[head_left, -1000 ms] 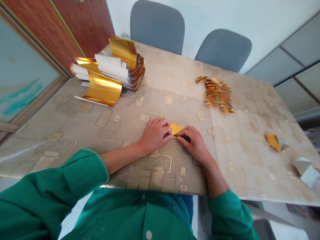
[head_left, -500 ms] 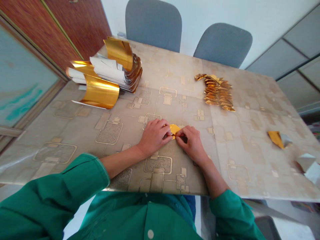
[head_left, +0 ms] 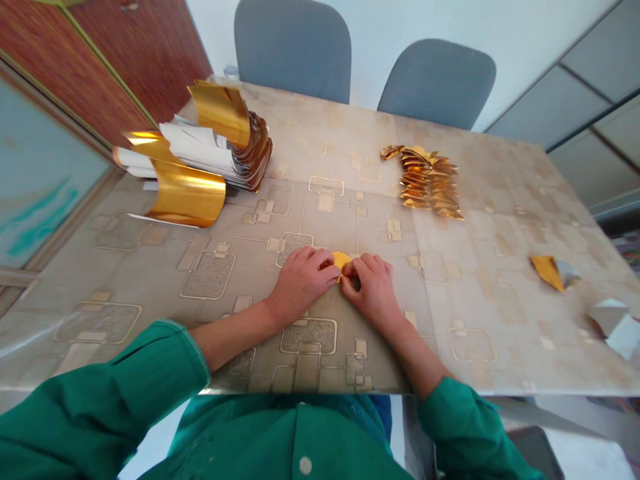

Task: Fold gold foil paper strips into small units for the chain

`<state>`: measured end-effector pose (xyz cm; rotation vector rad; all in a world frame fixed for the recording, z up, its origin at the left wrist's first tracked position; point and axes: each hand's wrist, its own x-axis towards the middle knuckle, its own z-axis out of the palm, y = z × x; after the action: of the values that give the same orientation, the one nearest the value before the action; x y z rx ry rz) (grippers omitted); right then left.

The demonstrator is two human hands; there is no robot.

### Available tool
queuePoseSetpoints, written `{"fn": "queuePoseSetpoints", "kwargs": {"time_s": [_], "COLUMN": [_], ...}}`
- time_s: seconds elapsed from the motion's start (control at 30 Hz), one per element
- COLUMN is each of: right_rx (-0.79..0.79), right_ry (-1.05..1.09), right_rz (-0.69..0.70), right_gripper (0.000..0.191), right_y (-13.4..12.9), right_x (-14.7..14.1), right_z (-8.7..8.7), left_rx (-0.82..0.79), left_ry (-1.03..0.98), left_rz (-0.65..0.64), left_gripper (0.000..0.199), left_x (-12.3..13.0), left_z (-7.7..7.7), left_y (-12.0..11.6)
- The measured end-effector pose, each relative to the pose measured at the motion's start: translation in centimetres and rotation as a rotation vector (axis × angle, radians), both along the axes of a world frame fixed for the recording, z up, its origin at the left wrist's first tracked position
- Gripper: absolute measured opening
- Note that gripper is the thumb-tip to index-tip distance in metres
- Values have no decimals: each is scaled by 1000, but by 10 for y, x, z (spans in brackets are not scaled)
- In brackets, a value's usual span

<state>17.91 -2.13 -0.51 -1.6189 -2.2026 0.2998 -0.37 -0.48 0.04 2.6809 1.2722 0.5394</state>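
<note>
A small piece of folded gold foil paper is pinched between both hands near the front middle of the table. My left hand grips its left side with closed fingers. On the other side, my right hand is closed on the near right edge, fingertips almost meeting those of the left. The fingers cover most of the paper, so its exact folds are hidden. Beyond my right hand lies a row of folded gold paper pieces, packed against each other in two columns.
A thick stack of gold and white paper sheets, partly curled, stands at the back left. Two loose paper scraps, one gold and one white, lie at the right. Two grey chairs stand behind the patterned table.
The view has shifted slightly, so the table's contents sit a little further left. Both hands still pinch the gold paper, with my fingers slightly rearranged along its near edge.
</note>
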Motion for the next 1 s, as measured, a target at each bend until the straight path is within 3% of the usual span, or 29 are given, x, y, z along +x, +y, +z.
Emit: {"fn": "queuePoseSetpoints", "kwargs": {"time_s": [0.27, 0.6, 0.83, 1.0], "right_rx": [-68, -15, 3, 34], "right_ry": [156, 137, 89, 27], "right_rz": [111, 142, 163, 209], "right_gripper": [9, 8, 7, 12], "right_y": [5, 4, 1, -1], "right_x": [14, 17, 14, 12], "right_z": [-1, 2, 7, 9], "left_rx": [91, 175, 212, 126], "left_ry": [-3, -7, -29, -92], "left_rz": [-101, -190, -375, -460], "left_gripper": [19, 25, 21, 22], "left_x": [-11, -19, -29, -34], "left_z": [-8, -16, -8, -4], "left_y": [-1, 1, 30, 42]}}
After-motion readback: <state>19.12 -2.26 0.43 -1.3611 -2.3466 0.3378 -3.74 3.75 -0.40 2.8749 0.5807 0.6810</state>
